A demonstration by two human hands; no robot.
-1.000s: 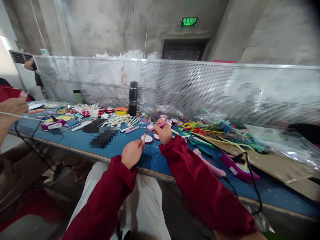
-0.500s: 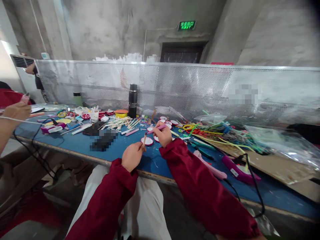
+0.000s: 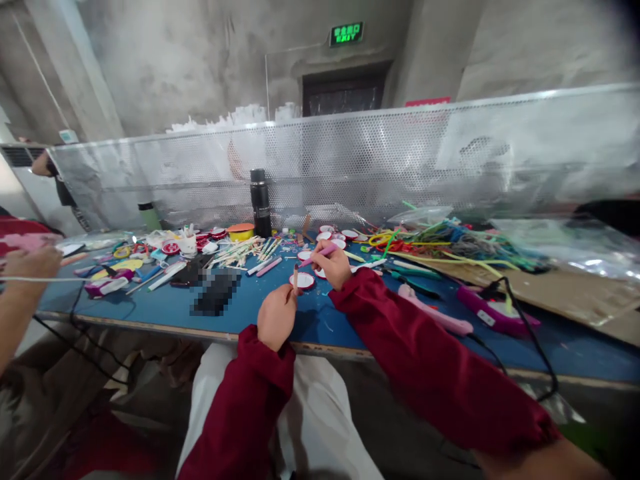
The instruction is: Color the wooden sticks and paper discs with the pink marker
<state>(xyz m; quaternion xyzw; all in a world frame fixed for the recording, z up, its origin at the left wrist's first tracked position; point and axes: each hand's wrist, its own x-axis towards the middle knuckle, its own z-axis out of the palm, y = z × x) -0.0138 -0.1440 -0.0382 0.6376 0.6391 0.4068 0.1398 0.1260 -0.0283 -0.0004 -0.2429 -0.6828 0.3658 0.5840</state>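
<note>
My left hand (image 3: 277,316) is closed round a thin wooden stick (image 3: 296,277) that points upward, just above the near edge of the blue table (image 3: 165,305). Just behind it, my right hand (image 3: 333,265) pinches a pink pen-like stick (image 3: 320,255) aimed to the left. A round white disc with a red rim (image 3: 303,281) lies on the table between both hands. Both arms wear dark red sleeves.
Sticks, red-rimmed discs and a black bottle (image 3: 260,203) crowd the table's middle. Coloured wires (image 3: 440,240), a purple glue gun (image 3: 493,315) with a black cord and cardboard lie at right. A perforated metal screen (image 3: 380,160) backs the table. Another person's hand (image 3: 30,264) works at left.
The view has swung a little and tilted. My left hand has shifted slightly right with the stick; my right hand still holds the pink stick over the discs.
</note>
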